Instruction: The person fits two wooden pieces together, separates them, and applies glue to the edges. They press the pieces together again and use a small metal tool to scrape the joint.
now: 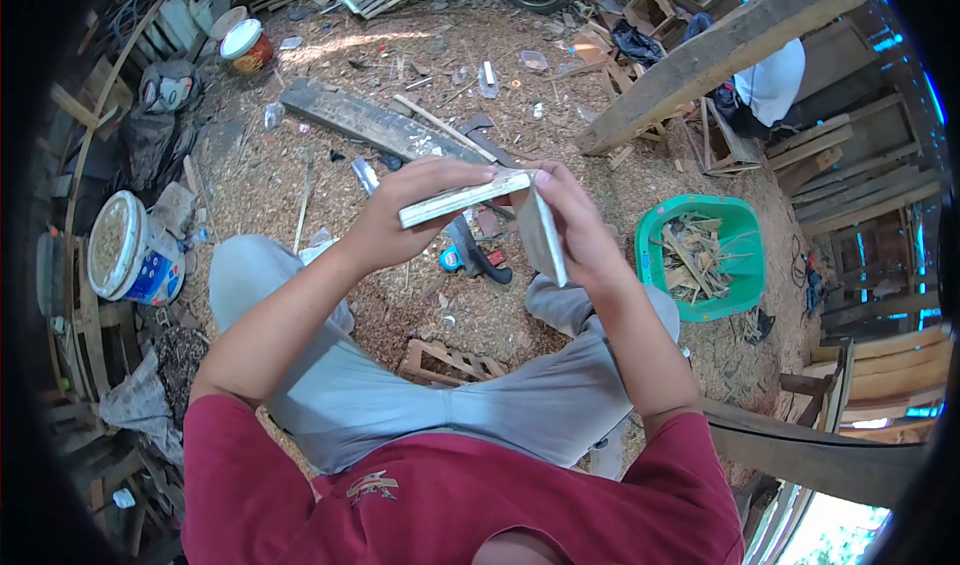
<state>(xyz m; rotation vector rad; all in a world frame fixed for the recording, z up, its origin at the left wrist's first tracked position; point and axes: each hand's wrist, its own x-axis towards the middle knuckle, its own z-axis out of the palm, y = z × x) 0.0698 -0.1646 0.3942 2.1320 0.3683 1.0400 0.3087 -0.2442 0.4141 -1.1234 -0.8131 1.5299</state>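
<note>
My left hand is closed around a flat wooden board, its pale layered edge facing me. Opposite it, my right hand grips a second flat board that slants down toward my lap. The two boards meet at their upper ends in a corner, held up in front of my knees. Fingers of both hands come close together near that corner. Below the boards, a tool with a black curved handle and a blue round part lies on the ground, partly covered by them.
A dark beam lies across the shavings-covered ground ahead. To the right stands a green tub of wood scraps. Paint buckets are at the left. A slanted post rises at the right, and a slatted wooden piece lies between my legs.
</note>
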